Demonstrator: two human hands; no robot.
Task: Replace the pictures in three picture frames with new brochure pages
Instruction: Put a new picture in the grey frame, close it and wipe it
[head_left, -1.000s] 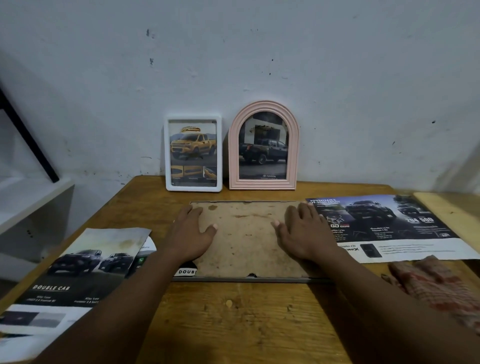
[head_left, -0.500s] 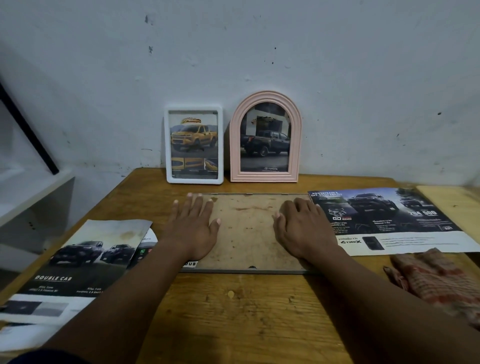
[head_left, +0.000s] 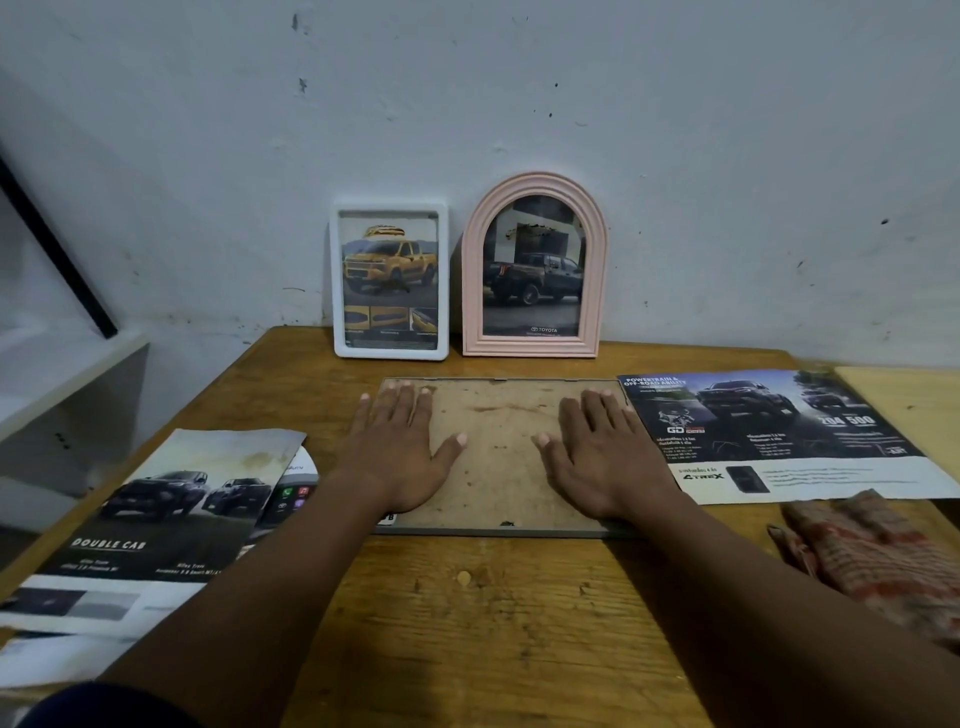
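Note:
A flat rectangular picture frame (head_left: 498, 457) lies face down on the wooden table, its brown stained backing board up. My left hand (head_left: 400, 452) rests flat on its left part with fingers straight. My right hand (head_left: 602, 457) lies flat on its right part. Against the wall stand a white frame (head_left: 390, 280) with a yellow pickup picture and a pink arched frame (head_left: 534, 267) with a dark pickup picture. A brochure page (head_left: 779, 431) with dark trucks lies right of the flat frame. A "Double Cab" brochure page (head_left: 156, 525) lies at the left.
A red-and-cream cloth (head_left: 872, 556) lies at the table's right front. A white shelf (head_left: 62, 379) with a black bar stands left of the table (head_left: 467, 623). A lighter wooden surface (head_left: 904, 400) adjoins at the far right. The wall is close behind the frames.
Both hands have flattened and spread on the backing board; their fingers now lie straight, reaching farther toward the frame's far edge. The frames and brochure pages have not moved.

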